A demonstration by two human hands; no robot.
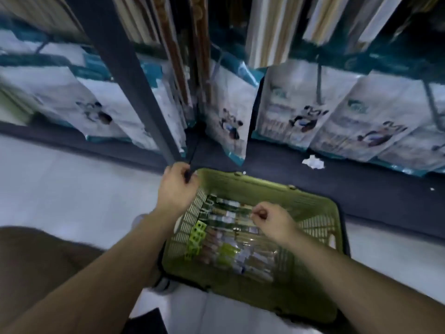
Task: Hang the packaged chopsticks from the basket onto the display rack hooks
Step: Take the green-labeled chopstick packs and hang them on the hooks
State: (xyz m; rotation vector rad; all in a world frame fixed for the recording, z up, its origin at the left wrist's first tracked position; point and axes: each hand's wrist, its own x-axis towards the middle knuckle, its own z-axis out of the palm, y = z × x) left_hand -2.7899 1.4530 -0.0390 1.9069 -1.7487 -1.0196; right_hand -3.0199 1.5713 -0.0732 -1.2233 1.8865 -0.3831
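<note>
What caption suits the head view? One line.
Left hand grips the dark handle of the green basket while right hand pinches a chopstick packet inside.

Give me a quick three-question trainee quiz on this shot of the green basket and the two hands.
1. True or false: the green slatted plastic basket is empty.
2. Which grips the thin dark bar at the basket's far corner: left hand or right hand?
3. Fill in: the clear-wrapped packaged chopsticks lie ___ the basket.
Key: 1 false; 2 left hand; 3 inside.
</note>
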